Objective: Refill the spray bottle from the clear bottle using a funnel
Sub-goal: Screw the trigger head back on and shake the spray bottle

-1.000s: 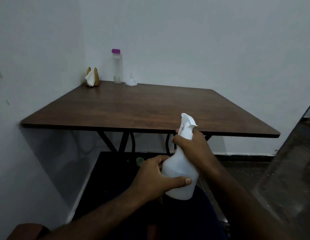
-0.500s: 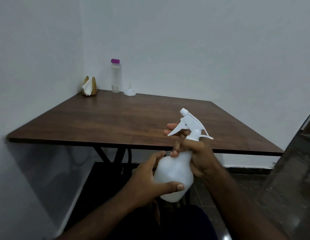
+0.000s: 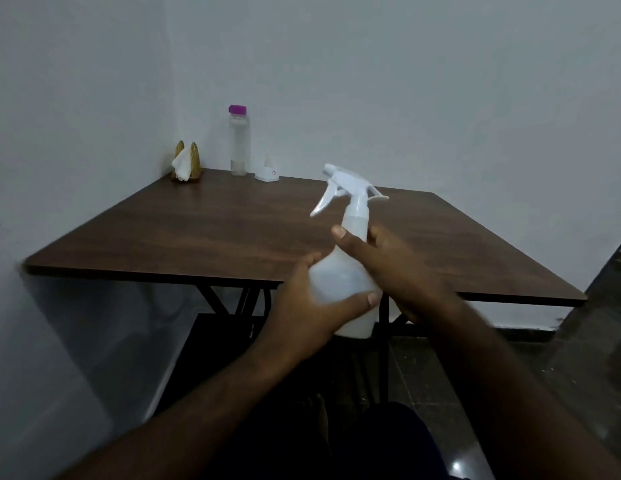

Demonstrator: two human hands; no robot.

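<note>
White plastic spray bottle held w/ both hands at the near edge of the table, left hand wrapped round its belly, right hand closed on the neck; prob. light, smooth, squashy, so grip belly, twist at collar.

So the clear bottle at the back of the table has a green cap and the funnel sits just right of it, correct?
Not quite. In the head view the clear bottle has a purple cap, not green. The rest holds: the funnel sits just right of it at the back of the table.
</note>
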